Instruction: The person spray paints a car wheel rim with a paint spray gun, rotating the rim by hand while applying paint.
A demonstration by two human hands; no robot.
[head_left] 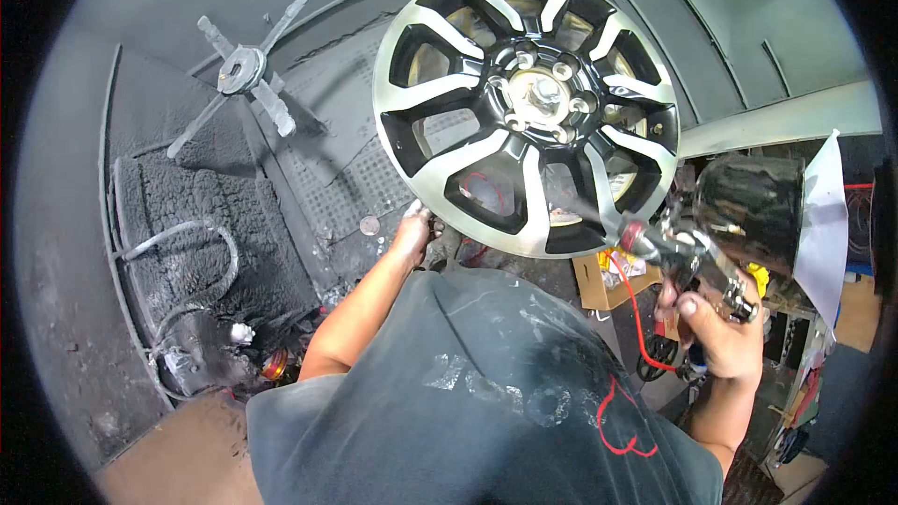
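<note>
A black and silver alloy wheel [541, 173] with several spokes is raised in front of me, its bolt holes and centre facing up toward my view. At the wheel's lower left edge is my left hand [412, 232], closed at the rim, its fingertips partly hidden. My right hand [718, 329] is wrapped round a spray gun [678, 257] with a dark cup [751, 206] attached. The gun's nozzle points left at the lower right of the wheel, and a faint mist shows in front of it. A red hose [636, 313] runs to the gun's handle.
On the left stands a paint-crusted rotating stand [241, 70] with several arms. Below it are a rough grey-coated panel [201, 215] and a curved hose [229, 248]. A cardboard box [599, 285] sits under the wheel, and a cluttered shelf [795, 355] is at right.
</note>
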